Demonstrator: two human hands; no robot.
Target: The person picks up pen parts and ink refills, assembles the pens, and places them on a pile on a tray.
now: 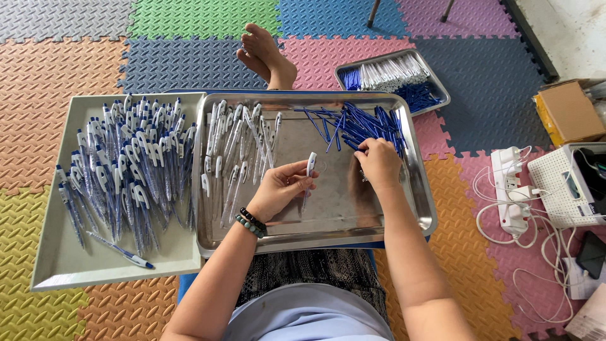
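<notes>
Fingers of left hand (pixel 278 189) hold 1 pen barrel (pixel 309 173); right hand (pixel 377 163) at refills (pixel 366 125); 3 trays.

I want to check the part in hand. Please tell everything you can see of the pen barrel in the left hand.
The pen barrel is a slim, clear plastic tube with a white clip cap at its upper end. The left hand pinches it near the top, holding it almost upright, slightly tilted, above the steel tray. Its lower end points down toward the tray floor. Whether a blue refill is inside cannot be told.
</notes>
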